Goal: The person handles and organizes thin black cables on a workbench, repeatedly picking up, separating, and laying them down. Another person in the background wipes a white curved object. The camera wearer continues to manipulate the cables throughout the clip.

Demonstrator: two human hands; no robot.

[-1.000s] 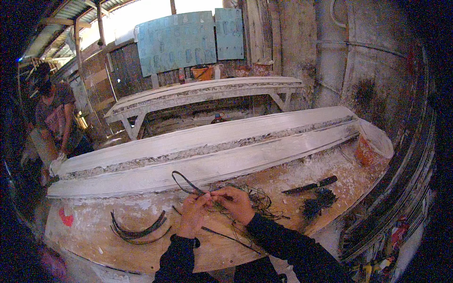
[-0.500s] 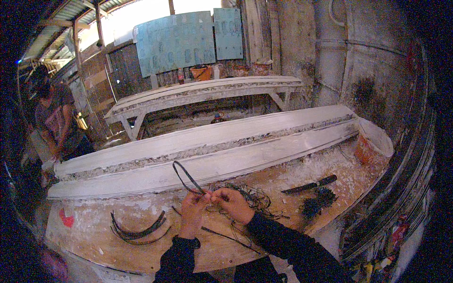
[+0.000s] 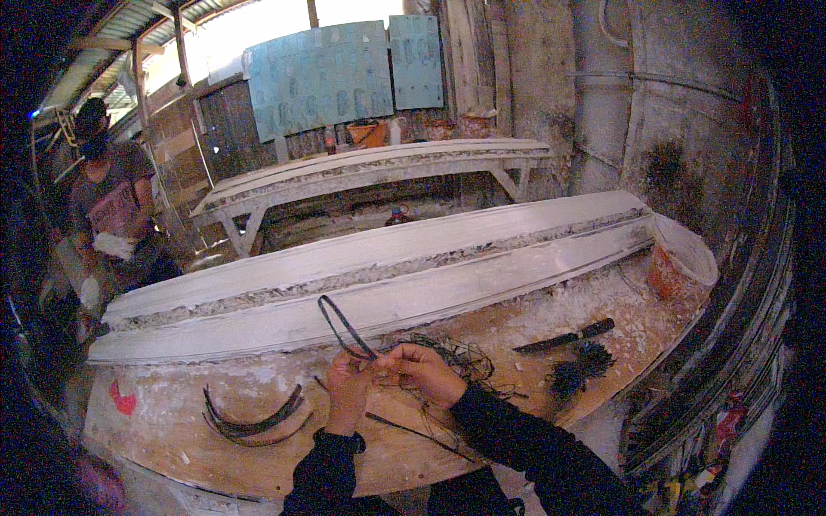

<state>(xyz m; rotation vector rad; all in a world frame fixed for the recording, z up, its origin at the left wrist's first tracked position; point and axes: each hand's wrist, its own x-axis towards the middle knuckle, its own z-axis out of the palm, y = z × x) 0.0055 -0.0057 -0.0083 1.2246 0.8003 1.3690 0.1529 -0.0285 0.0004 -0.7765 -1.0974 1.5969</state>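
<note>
My left hand (image 3: 348, 389) and my right hand (image 3: 422, 371) meet fingertip to fingertip over the wooden tabletop (image 3: 181, 456). Both pinch a thin dark strip bent into a loop (image 3: 334, 320), which stands up above the left fingers; its ends are hidden in my grip. A tangle of thin dark cord (image 3: 465, 359) lies just beyond my right hand. Several curved dark strips (image 3: 251, 425) rest left of my left wrist. One straight dark strip (image 3: 418, 436) lies between my forearms. Off to the right are a knife (image 3: 564, 336) and a tied bundle of dark cord pieces (image 3: 582, 368).
Two long white plaster-covered boards (image 3: 258, 322) cross behind my hands. A white-crusted orange bucket (image 3: 675, 262) stands at the right. Near the left edge lies a red scrap (image 3: 122, 397). A co-worker (image 3: 112, 202) stands at far left; a second white bench (image 3: 370, 168) is behind.
The co-worker at the left has straightened up, with pale gloved-looking hands now raised. My hands and the loop have shifted only slightly.
</note>
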